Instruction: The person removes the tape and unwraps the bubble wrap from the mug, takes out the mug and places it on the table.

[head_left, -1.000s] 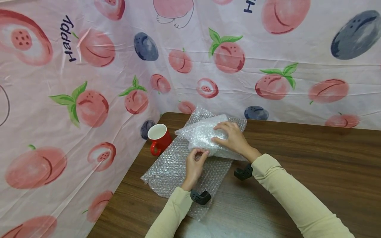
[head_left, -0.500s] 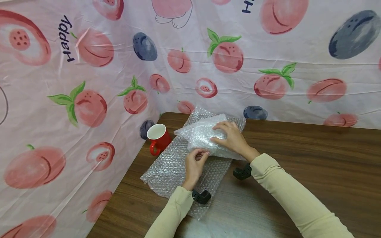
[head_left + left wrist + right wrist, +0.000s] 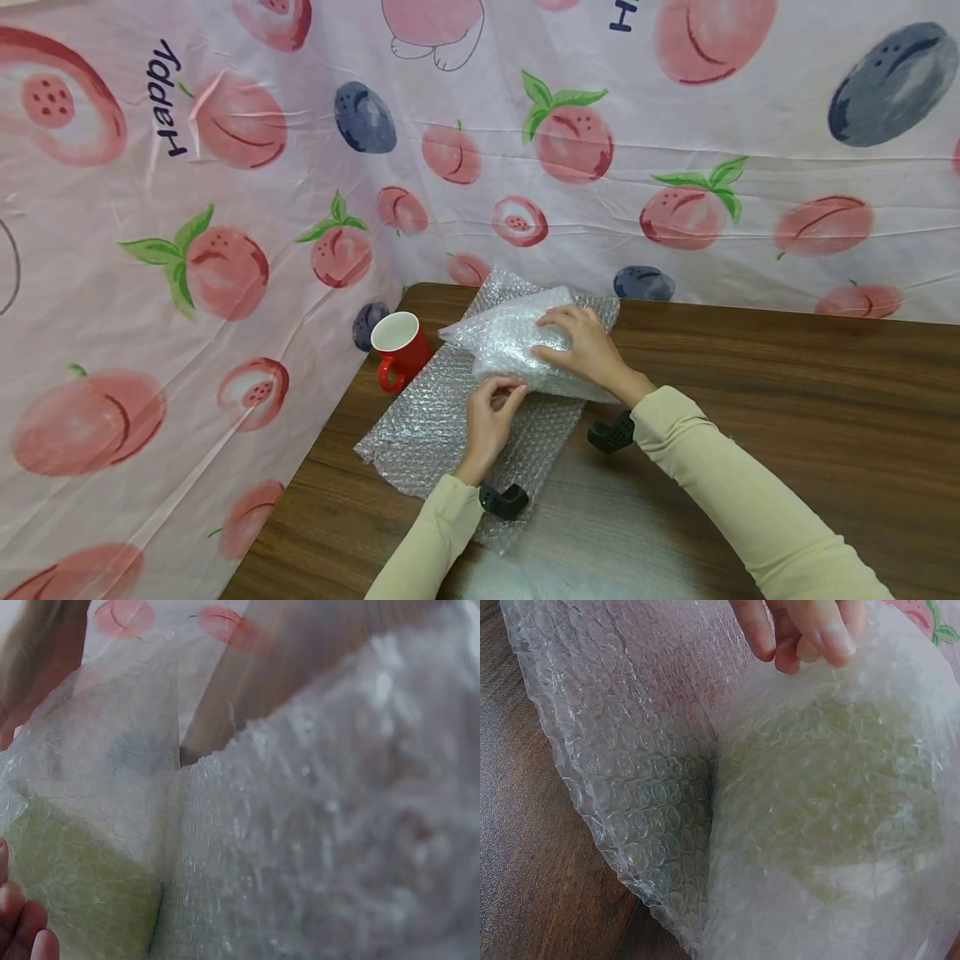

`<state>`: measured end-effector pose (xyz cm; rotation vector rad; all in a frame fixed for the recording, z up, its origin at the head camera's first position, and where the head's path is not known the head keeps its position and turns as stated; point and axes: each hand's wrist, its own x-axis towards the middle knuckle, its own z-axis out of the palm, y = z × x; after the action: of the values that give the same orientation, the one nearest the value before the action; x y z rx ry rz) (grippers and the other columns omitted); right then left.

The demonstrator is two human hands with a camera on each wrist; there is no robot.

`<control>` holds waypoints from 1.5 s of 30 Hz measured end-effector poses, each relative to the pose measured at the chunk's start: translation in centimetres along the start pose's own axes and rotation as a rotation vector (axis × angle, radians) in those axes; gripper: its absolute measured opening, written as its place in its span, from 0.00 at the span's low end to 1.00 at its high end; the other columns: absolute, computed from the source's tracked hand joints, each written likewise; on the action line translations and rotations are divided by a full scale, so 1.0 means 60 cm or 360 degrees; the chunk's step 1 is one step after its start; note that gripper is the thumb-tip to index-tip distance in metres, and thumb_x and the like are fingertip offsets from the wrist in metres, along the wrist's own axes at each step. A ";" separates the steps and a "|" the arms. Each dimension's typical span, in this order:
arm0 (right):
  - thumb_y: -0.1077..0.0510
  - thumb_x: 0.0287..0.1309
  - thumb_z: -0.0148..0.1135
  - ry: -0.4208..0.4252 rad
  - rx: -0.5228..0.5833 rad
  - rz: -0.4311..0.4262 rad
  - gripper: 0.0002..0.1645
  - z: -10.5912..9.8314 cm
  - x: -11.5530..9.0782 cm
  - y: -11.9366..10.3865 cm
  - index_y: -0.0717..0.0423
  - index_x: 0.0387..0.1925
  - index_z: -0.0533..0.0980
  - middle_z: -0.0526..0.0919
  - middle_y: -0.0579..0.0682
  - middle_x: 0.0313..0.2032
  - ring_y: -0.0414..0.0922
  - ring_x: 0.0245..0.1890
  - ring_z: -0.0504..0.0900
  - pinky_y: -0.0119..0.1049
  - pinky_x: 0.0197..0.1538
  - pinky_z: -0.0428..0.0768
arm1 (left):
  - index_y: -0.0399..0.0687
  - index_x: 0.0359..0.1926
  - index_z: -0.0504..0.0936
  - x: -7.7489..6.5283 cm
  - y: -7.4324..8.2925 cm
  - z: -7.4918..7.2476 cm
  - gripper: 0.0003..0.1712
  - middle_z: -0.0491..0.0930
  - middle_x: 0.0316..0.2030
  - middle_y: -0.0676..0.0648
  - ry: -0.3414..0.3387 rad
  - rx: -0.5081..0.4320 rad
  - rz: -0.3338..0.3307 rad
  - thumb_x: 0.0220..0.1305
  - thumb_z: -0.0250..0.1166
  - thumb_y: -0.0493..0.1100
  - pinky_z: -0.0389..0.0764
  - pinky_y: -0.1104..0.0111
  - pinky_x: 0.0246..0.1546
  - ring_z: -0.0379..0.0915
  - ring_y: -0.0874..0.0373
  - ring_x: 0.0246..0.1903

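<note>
A bundle wrapped in bubble wrap (image 3: 513,337) lies on a larger flat sheet of bubble wrap (image 3: 420,429). Something yellow-green shows through the layers of the bundle (image 3: 825,780) in the right wrist view; its kind is hidden. At the bundle's near edge, my left hand (image 3: 489,421) pinches the wrap between thumb and fingers. My right hand (image 3: 588,346) holds the bundle from its right side, thumb and fingers curved over the top. In the left wrist view, fingertips (image 3: 26,922) are beside the wrapped greenish thing, and the wrap blurs much of the picture.
A red mug (image 3: 402,350) with a white inside stands left of the bundle, close to the sheet. The brown wooden table (image 3: 787,400) stretches to the right. A fruit-patterned cloth (image 3: 465,217) hangs behind and along the left side.
</note>
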<state>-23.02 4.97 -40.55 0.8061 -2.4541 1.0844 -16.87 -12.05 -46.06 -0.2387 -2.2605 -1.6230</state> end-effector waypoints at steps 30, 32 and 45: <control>0.50 0.41 0.69 0.0036 -0.0013 -0.0042 0.25 0.009 -0.004 0.000 0.58 0.42 0.76 0.74 0.57 0.46 0.55 0.46 0.68 0.48 0.48 0.66 | 0.38 0.34 0.75 0.002 -0.007 0.002 0.13 0.77 0.32 0.45 -0.0119 0.0286 -0.0068 0.63 0.54 0.46 0.75 0.66 0.37 0.74 0.55 0.34; 0.49 0.41 0.69 0.0036 -0.0012 -0.0037 0.25 0.009 -0.004 -0.001 0.58 0.42 0.76 0.74 0.57 0.46 0.55 0.46 0.68 0.47 0.48 0.66 | 0.38 0.34 0.75 0.002 -0.008 0.002 0.13 0.77 0.31 0.44 -0.0115 0.0286 -0.0066 0.63 0.54 0.45 0.75 0.66 0.36 0.74 0.55 0.33; 0.50 0.41 0.69 0.0050 -0.0002 -0.0040 0.25 0.008 -0.005 -0.005 0.59 0.42 0.76 0.74 0.58 0.46 0.55 0.46 0.68 0.48 0.48 0.66 | 0.38 0.30 0.78 -0.007 -0.001 -0.006 0.11 0.77 0.25 0.44 -0.0086 0.0202 -0.0003 0.61 0.57 0.43 0.72 0.73 0.26 0.70 0.61 0.23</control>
<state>-22.62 4.54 -40.84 0.8108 -2.4122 1.0786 -16.41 -12.38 -46.16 -0.2513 -2.3943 -1.4838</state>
